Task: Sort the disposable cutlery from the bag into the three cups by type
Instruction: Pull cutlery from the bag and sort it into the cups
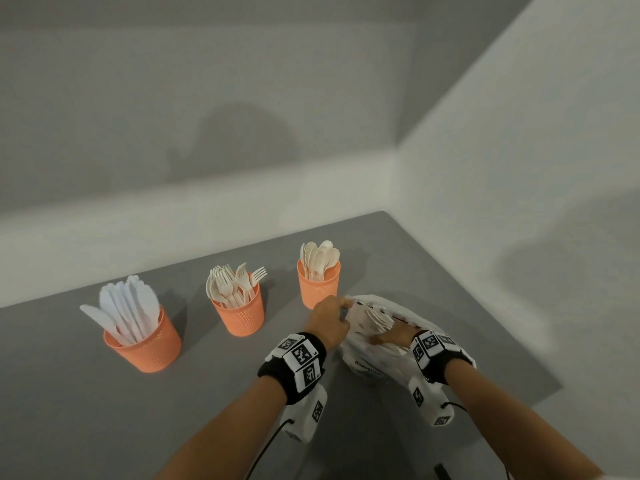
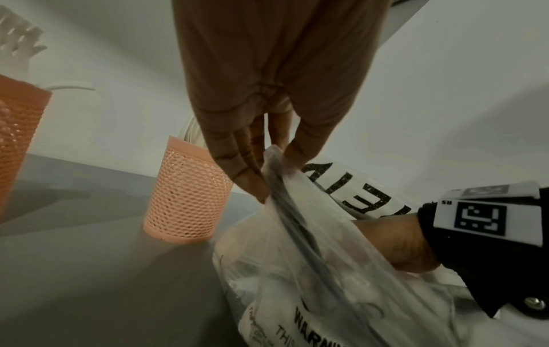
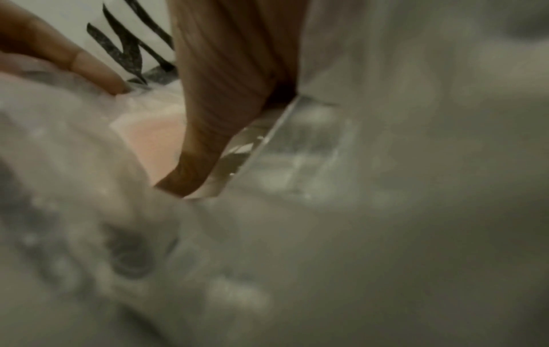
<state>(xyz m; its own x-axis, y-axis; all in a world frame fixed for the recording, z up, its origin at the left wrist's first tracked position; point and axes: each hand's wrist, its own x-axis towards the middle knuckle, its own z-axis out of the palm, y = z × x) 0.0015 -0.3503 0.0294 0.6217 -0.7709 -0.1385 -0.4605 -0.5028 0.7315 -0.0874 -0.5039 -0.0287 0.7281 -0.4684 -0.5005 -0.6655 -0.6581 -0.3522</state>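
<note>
Grey tabletop spreads under both forearms, each wrist wrapped in a black band carrying white marker blocks. Nearest, the thin clear plastic bag printed with black warning text lies crumpled on the table's right side. The left hand pinches the bag's rim between thumb and fingertips and lifts it. The right hand reaches into the mouth of the bag; its fingers look fairly straight against the film (the wrist view is too blurred to tell whether they grasp anything). Pale cutlery pieces show inside the opening. Farther back stand three orange perforated cups: the cup of white knives at left, the cup of cream forks in the middle, and the cup of cream spoons just beyond the left hand.
</note>
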